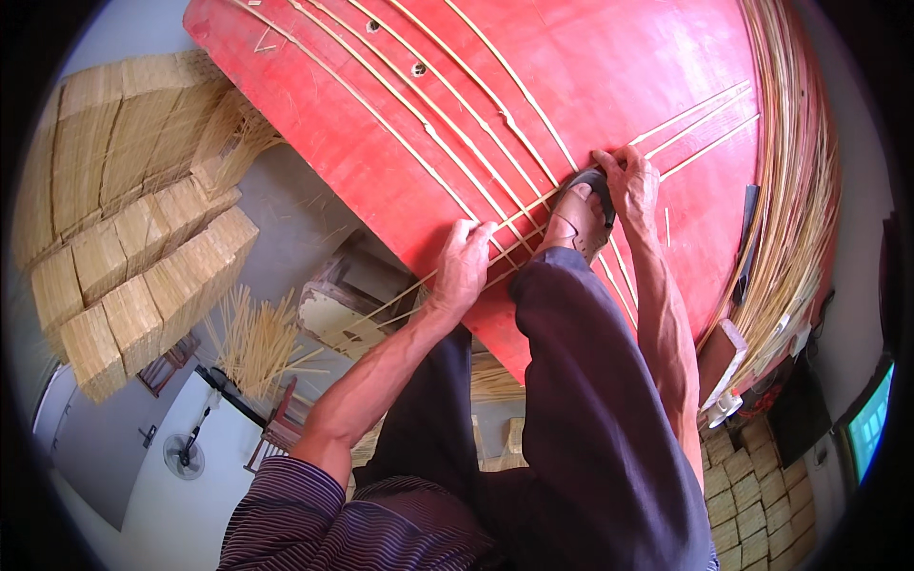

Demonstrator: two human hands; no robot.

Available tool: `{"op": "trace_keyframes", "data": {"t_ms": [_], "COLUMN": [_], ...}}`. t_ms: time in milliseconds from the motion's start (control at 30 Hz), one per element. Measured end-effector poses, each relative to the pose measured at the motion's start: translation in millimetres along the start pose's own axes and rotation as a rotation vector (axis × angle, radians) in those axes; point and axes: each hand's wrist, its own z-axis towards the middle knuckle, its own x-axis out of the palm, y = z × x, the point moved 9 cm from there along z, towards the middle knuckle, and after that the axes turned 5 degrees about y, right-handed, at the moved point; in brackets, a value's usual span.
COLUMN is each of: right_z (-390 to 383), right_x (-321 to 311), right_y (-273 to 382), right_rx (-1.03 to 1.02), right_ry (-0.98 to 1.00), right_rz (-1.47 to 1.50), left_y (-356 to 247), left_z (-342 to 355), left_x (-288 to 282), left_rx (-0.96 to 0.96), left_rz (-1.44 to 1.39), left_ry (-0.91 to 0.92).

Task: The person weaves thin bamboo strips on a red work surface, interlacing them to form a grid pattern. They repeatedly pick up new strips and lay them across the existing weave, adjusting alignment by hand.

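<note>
A striped shirt point(286, 504) spans the lower left. On the red board point(590, 57), upper centre, pale strips point(428, 127) cross in a loose lattice, seemingly barely begun, most crossings left. The left hand point(462, 266) pinches one strip; the right hand point(633, 190) curls beside the sandalled foot point(578, 217), its hold unclear.

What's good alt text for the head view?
A person's left hand and right hand touch thin pale strips laid crosswise on a red board, with a sandalled foot planted between the hands. Pale bundles are stacked at the left.
</note>
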Motion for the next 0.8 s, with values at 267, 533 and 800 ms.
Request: {"op": "trace_keyframes", "data": {"t_ms": [267, 533, 800], "right_z": [-21, -48, -38], "right_x": [5, 59, 99], "right_y": [64, 125, 112], "right_rx": [-0.243, -0.021, -0.269], "right_ry": [-0.056, 0.428, 0.417], "right_rz": [0.047, -0.091, 0.009], "left_y": [49, 51, 84], "left_z": [47, 84, 68], "left_x": [-56, -57, -51], "left_rx": [-0.486, -0.827, -0.795], "left_rz": [-0.52, -1.213, -1.173], "left_ry": [-0.151, -0.277, -0.331]}}
